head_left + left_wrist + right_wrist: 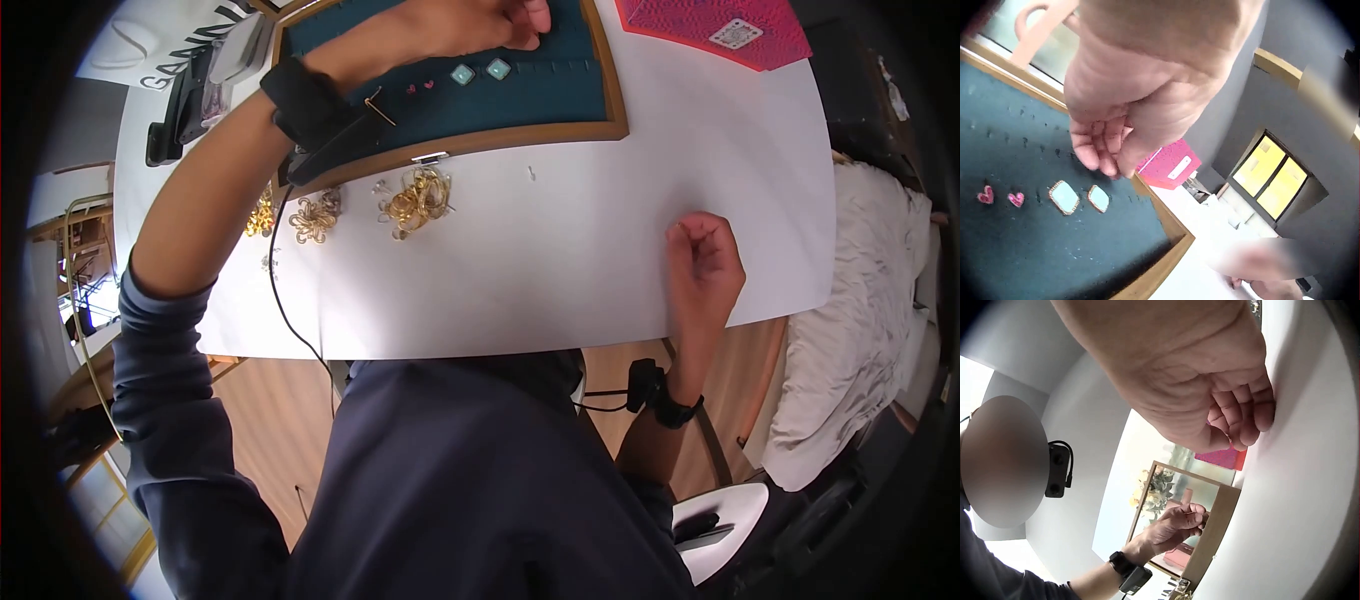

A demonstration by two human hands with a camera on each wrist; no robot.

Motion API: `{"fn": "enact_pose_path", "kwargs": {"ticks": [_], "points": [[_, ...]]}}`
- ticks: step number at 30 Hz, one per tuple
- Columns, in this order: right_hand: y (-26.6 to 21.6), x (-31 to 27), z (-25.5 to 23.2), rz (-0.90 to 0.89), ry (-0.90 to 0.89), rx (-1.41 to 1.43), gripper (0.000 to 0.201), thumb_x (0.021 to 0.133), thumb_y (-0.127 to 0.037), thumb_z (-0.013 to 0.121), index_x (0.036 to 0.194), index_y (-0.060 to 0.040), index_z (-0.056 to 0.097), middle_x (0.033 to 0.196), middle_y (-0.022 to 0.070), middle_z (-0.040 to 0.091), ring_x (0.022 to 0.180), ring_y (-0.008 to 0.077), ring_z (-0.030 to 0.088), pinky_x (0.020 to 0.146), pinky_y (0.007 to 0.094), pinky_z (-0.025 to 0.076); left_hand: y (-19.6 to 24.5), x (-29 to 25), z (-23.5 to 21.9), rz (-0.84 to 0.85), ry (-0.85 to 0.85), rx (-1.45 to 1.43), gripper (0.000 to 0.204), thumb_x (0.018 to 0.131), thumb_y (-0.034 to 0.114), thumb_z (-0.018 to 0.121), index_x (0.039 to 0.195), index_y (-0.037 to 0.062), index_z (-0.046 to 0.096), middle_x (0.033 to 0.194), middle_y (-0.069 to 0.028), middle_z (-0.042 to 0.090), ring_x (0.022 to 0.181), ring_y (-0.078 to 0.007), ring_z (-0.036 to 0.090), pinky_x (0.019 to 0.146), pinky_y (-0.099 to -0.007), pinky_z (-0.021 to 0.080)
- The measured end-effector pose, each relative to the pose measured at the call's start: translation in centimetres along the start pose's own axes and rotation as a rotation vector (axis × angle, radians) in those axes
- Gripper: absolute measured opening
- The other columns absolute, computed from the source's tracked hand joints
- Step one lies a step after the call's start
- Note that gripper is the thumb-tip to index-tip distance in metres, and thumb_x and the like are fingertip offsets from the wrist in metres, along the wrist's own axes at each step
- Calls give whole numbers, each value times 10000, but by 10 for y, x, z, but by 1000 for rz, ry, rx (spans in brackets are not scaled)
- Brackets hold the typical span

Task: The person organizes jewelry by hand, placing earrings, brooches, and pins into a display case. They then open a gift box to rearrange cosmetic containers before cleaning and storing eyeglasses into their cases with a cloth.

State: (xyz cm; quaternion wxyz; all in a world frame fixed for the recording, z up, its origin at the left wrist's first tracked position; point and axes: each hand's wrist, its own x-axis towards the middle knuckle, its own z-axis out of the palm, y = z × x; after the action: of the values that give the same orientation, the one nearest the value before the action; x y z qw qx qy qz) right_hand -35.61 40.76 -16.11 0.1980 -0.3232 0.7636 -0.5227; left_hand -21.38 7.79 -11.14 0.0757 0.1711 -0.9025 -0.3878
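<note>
My left hand point(505, 25) is over the dark teal lining of a wooden-framed jewelry case point(612, 105), near its far side. Its fingers bend toward the thumb; I cannot tell whether something small is pinched there. Nearer me on the lining lie two pale turquoise diamond-shaped earrings point(1064, 197) and two pink heart earrings point(1016, 200). A thin gold piece point(380, 108) sits by the left wrist strap. My right hand point(706, 262) rests on the white table at the right, fingers loosely curled and nothing visible in them.
Along the case's near edge lie a tangle of gold jewelry point(420, 203), a bunch of gold flower-like pieces point(315, 216) and a gold chain pile point(261, 216). A tiny clear piece point(531, 173) lies on the table point(580, 240). A pink box point(690, 25) stands at the back right.
</note>
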Motion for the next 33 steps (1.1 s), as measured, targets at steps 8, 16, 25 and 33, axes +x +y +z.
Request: {"fn": "enact_pose_path", "kwargs": {"ticks": [8, 16, 25, 33], "points": [[6, -3, 0, -17, 9, 24, 70, 932, 31, 660, 986, -2, 631, 823, -9, 620, 745, 67, 556, 727, 233, 488, 0, -2, 14, -48, -42, 51, 48, 889, -2, 705, 896, -39, 734, 723, -70, 715, 674, -110, 650, 626, -297, 529], [5, -3, 0, -3, 16, 34, 71, 933, 28, 659, 987, -11, 636, 823, -10, 620, 752, 65, 554, 728, 231, 479, 11, -1, 13, -188, -40, 57, 63, 901, 23, 715, 896, -29, 749, 723, -60, 719, 655, -94, 637, 605, -288, 524], [-1, 0, -1, 43, -3, 200, 81, 963, 56, 621, 1026, 7, 635, 847, 29, 654, 793, 90, 626, 747, 243, 519, 12, 7, 3, 8, -134, 100, 82, 842, -13, 695, 908, -15, 743, 724, -66, 720, 678, -123, 669, 628, -297, 521], [-2, 1, -4, 150, 45, 232, 35, 978, 32, 626, 1007, 24, 644, 915, 69, 708, 809, 102, 653, 798, 262, 561, 11, 9, 0, 46, -185, 149, 53, 830, -21, 656, 851, -20, 704, 713, -74, 697, 679, -127, 654, 623, -294, 511]]}}
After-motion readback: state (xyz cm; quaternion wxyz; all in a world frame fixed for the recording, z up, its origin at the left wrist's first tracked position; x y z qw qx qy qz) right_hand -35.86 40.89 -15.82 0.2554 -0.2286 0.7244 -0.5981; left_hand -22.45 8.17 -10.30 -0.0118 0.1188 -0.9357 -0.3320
